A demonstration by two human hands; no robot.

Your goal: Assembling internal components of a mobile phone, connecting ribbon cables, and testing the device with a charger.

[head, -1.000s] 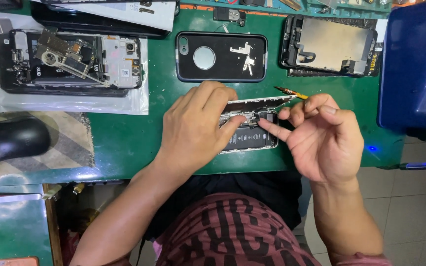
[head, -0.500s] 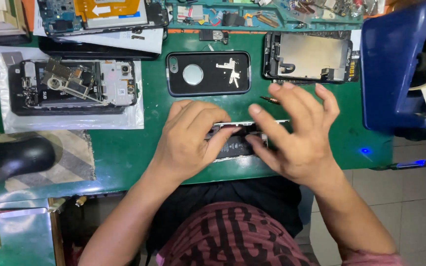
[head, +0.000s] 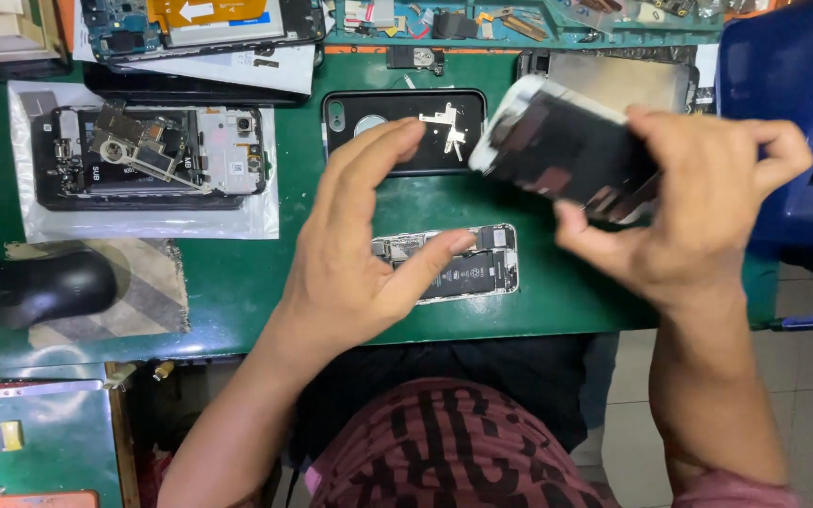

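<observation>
Your left hand (head: 355, 249) hovers half open over the green mat (head: 237, 282), its thumb tip touching the top edge of the opened phone body (head: 468, 268) that lies flat near the table's front edge, battery and board exposed. Your right hand (head: 698, 216) grips the detached screen panel (head: 562, 150), raised and tilted above the mat, thumb under its lower edge and fingers over the far side. Judged by its look, that panel is light, thin, stiff and fragile: hold it by the edges, not the face. Any ribbon still joining panel to body cannot be seen. Beyond the body lies a black back cover (head: 402, 132) with a small metal bracket on it. To the left sit a black mouse (head: 44, 285) and a larger dismantled phone (head: 148, 155) on a clear bag. The far edge is crowded with loose parts.
</observation>
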